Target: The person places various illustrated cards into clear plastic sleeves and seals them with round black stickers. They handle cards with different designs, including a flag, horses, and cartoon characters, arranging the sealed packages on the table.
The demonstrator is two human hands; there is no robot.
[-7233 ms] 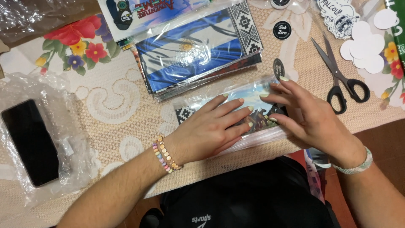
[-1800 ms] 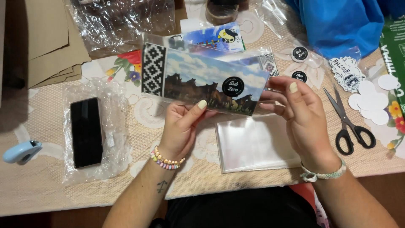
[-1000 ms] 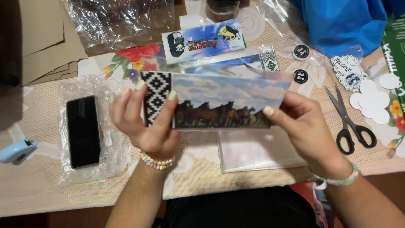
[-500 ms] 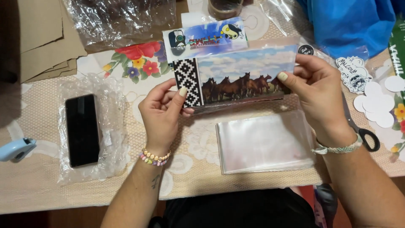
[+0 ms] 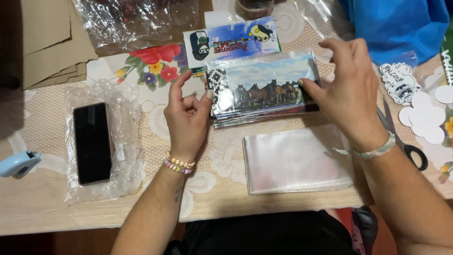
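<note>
Home craft table: lace tablecloth point(image 5: 222, 189), scissors point(image 5: 406, 141), stickers point(image 5: 401, 85), sleeves point(image 5: 297, 158).

Scissors point(image 5: 406, 144) mostly under the right wrist; tape roll point(image 5: 255, 6) cut by top edge.
</note>
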